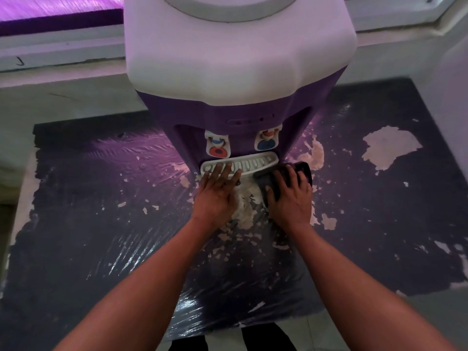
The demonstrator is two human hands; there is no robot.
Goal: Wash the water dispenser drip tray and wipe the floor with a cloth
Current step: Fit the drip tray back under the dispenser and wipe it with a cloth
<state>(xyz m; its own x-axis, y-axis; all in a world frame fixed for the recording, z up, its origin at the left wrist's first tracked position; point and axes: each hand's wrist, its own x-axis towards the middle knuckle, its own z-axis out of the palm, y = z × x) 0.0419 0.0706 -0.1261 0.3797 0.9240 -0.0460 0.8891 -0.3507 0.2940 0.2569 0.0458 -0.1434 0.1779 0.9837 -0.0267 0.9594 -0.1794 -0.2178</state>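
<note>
My left hand lies flat, fingers spread apart, with the fingertips resting on the front left part of the white slotted drip tray. The tray sits in its place at the foot of the purple and white water dispenser, just below the two taps. My right hand presses down on a dark cloth, fingers spread over it and curled slightly into the fabric. The cloth lies on the floor at the right end of the tray, touching the dispenser's base. Both hands are over the dark, peeling floor covering, which shines wet, with pale bare patches showing between my wrists.
</note>
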